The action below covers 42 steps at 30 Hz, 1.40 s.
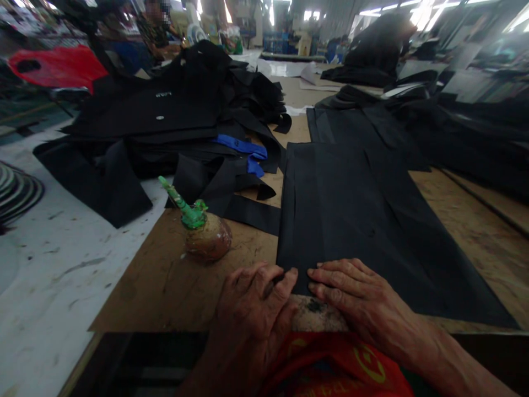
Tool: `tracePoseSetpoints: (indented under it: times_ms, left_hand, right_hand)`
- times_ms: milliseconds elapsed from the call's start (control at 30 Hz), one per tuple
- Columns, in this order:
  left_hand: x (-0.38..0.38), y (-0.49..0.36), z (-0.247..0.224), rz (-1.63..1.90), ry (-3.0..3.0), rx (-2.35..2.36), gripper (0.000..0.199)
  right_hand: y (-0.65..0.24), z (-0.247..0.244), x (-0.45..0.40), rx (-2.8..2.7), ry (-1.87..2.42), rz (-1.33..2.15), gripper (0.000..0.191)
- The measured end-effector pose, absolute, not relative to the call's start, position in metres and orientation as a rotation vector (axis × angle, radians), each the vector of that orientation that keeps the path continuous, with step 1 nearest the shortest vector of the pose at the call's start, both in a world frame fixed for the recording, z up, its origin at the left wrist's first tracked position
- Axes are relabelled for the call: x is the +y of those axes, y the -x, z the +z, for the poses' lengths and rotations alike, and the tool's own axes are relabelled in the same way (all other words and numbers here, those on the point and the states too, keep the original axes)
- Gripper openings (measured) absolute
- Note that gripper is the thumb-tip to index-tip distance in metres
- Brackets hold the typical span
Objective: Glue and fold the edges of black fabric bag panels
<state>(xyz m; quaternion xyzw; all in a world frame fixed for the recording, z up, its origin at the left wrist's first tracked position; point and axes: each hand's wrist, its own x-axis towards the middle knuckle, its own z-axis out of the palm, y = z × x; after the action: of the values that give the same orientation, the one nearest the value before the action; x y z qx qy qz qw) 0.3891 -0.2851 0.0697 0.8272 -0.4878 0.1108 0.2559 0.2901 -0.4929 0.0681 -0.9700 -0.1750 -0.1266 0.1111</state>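
A large black sheet of material lies flat on the brown board, its near edge close to my body. At its near left corner is my left hand, fingers bent and slightly apart, fingertips on the corner. My right hand rests on the near edge just to the right, fingers stretched out flat and pointing left. Neither hand grips anything that I can see. A brown rounded pot with a green-wrapped handle or brush stands left of the sheet.
Black fabric pieces are piled at the left, with a blue strip among them. More black material lies at the right. A red chair and a person are at the back left. Coiled bands sit at the far left.
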Motion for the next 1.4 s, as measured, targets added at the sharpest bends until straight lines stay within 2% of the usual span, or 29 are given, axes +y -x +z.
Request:
tracePoseSetpoints:
  times_ms: [433, 667, 900, 1200, 1400]
  left_hand:
    - [-0.289, -0.387, 0.063, 0.407, -2.280, -1.308, 0.026]
    - [-0.288, -0.386, 0.062, 0.385, -2.297, -1.311, 0.026]
    - [-0.288, -0.386, 0.061, 0.365, -2.291, -1.321, 0.027]
    - [-0.291, -0.386, 0.060, 0.435, -2.246, -1.316, 0.025]
    - [-0.291, -0.386, 0.059, 0.374, -2.241, -1.268, 0.025]
  right_hand:
    - [-0.289, 0.075, -0.503, -0.548, 2.717, -0.137, 0.030]
    - [-0.289, 0.074, -0.505, -0.607, 2.792, -0.268, 0.027]
    - [-0.287, 0.074, -0.508, -0.656, 2.831, -0.251, 0.027]
    - [-0.279, 0.080, -0.509, -0.487, 2.887, -0.433, 0.028]
    - [-0.279, 0.078, -0.509, -0.451, 2.906, -0.360, 0.024]
